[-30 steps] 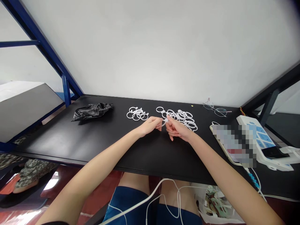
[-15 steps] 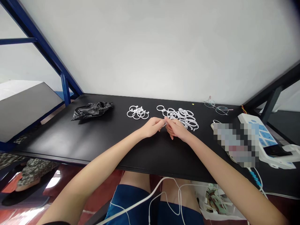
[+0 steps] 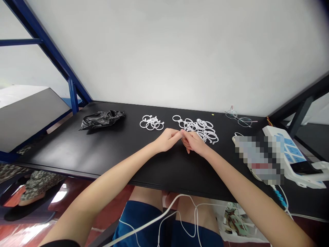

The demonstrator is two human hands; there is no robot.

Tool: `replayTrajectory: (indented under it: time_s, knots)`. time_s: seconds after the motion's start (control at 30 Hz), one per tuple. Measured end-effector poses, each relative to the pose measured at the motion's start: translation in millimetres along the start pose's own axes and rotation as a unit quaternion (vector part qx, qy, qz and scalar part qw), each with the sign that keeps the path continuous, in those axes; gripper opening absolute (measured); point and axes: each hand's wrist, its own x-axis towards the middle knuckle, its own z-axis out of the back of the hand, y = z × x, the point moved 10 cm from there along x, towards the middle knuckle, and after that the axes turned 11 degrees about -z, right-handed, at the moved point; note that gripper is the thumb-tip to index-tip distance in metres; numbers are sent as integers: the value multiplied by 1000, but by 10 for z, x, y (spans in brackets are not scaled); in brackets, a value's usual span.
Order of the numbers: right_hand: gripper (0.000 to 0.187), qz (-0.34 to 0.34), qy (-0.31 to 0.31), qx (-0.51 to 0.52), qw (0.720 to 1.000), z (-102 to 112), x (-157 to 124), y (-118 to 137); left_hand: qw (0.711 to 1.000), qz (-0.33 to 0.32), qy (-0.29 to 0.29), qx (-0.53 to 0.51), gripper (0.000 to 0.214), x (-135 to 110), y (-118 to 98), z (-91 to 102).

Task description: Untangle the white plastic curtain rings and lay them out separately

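Note:
Close together above the black table, my left hand [image 3: 168, 139] and my right hand [image 3: 193, 141] meet at the thumbs, fingers curled in. Both pinch a thin white ring, nearly all of it hidden by the fingers. Right behind my right hand spreads a large pile of white rings [image 3: 203, 127], several bearing small knobs. A smaller cluster of white rings [image 3: 151, 122] lies to the left, beyond my left hand.
On the black table [image 3: 108, 147] sits a crumpled black plastic bag [image 3: 102, 120] at left. Glasses [image 3: 238, 118], a blurred phone [image 3: 257, 157] and a white power strip [image 3: 290, 151] are at right. White cables [image 3: 177, 199] hang over my lap. Another person's leg [image 3: 38, 185] shows lower left.
My hands stay together, with a slight shift of the fingers; less of the white ring shows between them. The view has tilted a little.

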Motion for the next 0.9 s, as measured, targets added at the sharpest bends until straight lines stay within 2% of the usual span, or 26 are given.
replayTrajectory:
  time_s: [0.5, 0.73, 0.9]
  knots:
    - [60, 25, -29, -14, 999, 37, -13, 23, 1000, -2, 13, -8, 34, 0, 41, -40]
    - [57, 52, -75, -20, 996, 152, -33, 68, 997, -47, -6, 55, 25, 35, -71, -7]
    - [59, 52, -79, -8, 995, 172, -31, 77, 991, -71, -21, 110, 21, 7, -121, 22]
